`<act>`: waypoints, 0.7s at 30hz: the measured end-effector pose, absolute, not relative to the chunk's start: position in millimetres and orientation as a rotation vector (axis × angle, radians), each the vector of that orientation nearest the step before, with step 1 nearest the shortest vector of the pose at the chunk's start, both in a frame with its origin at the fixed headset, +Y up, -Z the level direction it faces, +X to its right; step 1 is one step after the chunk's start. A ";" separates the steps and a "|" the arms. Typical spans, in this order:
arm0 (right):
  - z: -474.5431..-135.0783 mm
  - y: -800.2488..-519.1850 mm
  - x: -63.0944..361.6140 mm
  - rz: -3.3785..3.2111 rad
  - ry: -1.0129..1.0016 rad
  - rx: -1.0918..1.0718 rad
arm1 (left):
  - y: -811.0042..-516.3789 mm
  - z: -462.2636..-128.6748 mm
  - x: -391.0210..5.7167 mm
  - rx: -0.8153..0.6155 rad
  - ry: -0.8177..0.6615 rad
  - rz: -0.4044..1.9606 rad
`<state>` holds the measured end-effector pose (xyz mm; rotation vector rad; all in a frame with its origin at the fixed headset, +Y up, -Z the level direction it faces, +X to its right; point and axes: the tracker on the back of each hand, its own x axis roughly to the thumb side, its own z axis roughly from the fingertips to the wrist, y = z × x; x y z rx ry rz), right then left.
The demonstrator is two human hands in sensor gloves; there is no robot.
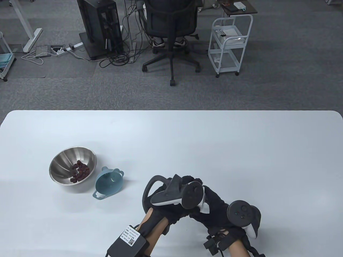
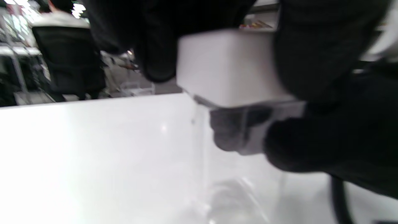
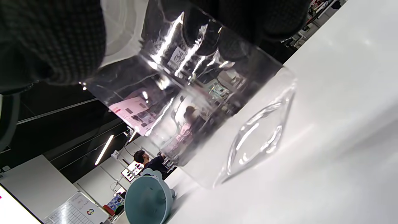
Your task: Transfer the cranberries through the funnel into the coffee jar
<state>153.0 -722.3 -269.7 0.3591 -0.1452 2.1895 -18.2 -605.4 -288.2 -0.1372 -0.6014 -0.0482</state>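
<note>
A clear glass coffee jar (image 3: 202, 102) with a white lid (image 2: 227, 65) stands on the white table (image 1: 171, 139) near the front edge. My left hand (image 1: 193, 180) grips the lid from above. My right hand (image 1: 217, 211) holds the jar's body, its fingers (image 3: 53, 40) wrapped around the glass. The jar looks empty. A steel bowl (image 1: 61, 163) with dark red cranberries (image 1: 79, 171) sits at the left. A blue funnel (image 1: 109, 182) lies beside the bowl, between it and my hands; it also shows in the right wrist view (image 3: 147, 199).
Beyond the table's far edge are grey carpet, an office chair (image 1: 171, 32), a computer tower (image 1: 100, 26) and a white trolley (image 1: 230, 45).
</note>
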 end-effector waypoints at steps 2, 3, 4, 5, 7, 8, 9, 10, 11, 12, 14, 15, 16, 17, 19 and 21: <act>-269.8 -722.4 152.9 2.199 -0.149 0.358 | -604.1 -287.0 -13.5 -0.078 -0.540 -0.130; -269.8 -722.5 152.9 2.200 -0.151 0.358 | -603.6 -285.7 -10.7 -0.048 -0.505 -0.172; -269.8 -722.3 152.8 2.197 -0.151 0.356 | -603.6 -284.6 -8.8 -0.017 -0.478 -0.198; -269.8 -722.4 152.7 2.195 -0.152 0.349 | -604.1 -283.3 -5.8 0.017 -0.445 -0.224; -270.0 -723.0 152.7 2.203 -0.153 0.347 | -605.9 -281.5 -0.7 0.024 -0.391 -0.260; -270.0 -723.6 152.9 2.206 -0.143 0.347 | -606.6 -281.2 1.4 0.015 -0.383 -0.278; -270.1 -724.0 153.3 2.206 -0.141 0.345 | -606.9 -281.3 2.2 -0.001 -0.387 -0.285; -270.3 -724.1 153.6 2.207 -0.142 0.343 | -606.4 -281.3 1.7 -0.016 -0.388 -0.280; -270.5 -724.0 154.1 2.209 -0.145 0.339 | -605.1 -281.3 -0.2 -0.045 -0.393 -0.257; -270.6 -724.0 154.3 2.208 -0.146 0.337 | -604.0 -281.0 -1.7 -0.064 -0.397 -0.241; -271.4 -724.5 155.1 2.194 -0.139 0.334 | -599.5 -280.2 -7.2 -0.096 -0.421 -0.192; -271.7 -725.1 155.6 2.189 -0.136 0.331 | -596.5 -280.2 -11.2 -0.103 -0.438 -0.173; -272.1 -725.5 156.0 2.185 -0.134 0.329 | -594.2 -280.5 -14.9 -0.108 -0.466 -0.149; -272.2 -725.7 156.1 2.183 -0.132 0.329 | -593.3 -281.5 -17.2 -0.126 -0.519 -0.124; -272.8 -725.9 155.9 2.172 -0.122 0.333 | -593.4 -284.1 -21.6 -0.195 -0.628 -0.058; -273.0 -725.8 155.3 2.166 -0.115 0.345 | -596.1 -285.8 -23.4 -0.273 -0.693 0.001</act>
